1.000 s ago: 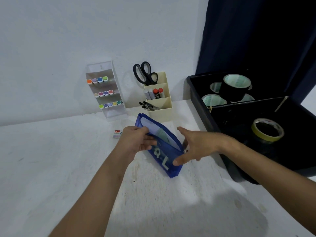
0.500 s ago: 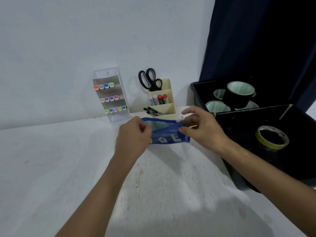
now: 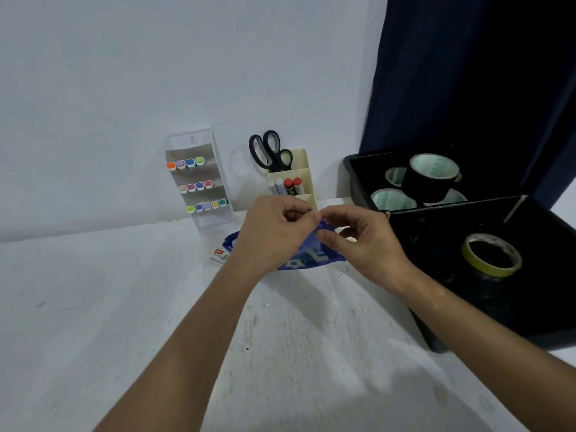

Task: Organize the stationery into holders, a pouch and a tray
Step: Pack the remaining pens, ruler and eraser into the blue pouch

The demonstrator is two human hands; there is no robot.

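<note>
A blue mesh pouch (image 3: 314,258) with pale letters lies on the white table, mostly covered by both hands. My left hand (image 3: 271,235) pinches the metal zip pull near the pouch's top edge. My right hand (image 3: 358,241) pinches the blue fabric right beside it. A clear tiered holder (image 3: 199,182) with coloured markers stands against the wall. A cream holder (image 3: 297,185) has black scissors (image 3: 269,151), glue sticks and pens. The black tray (image 3: 467,244) at the right holds tape rolls.
A small white packet (image 3: 218,256) with a red label lies on the table left of the pouch. A yellow-rimmed tape roll (image 3: 491,260) sits in the tray's near compartment. A dark blue curtain (image 3: 467,73) hangs behind the tray.
The pouch was turned from standing open to lying flat. My left hand moved right along its top edge to the zip pull, and both hands now meet there.
</note>
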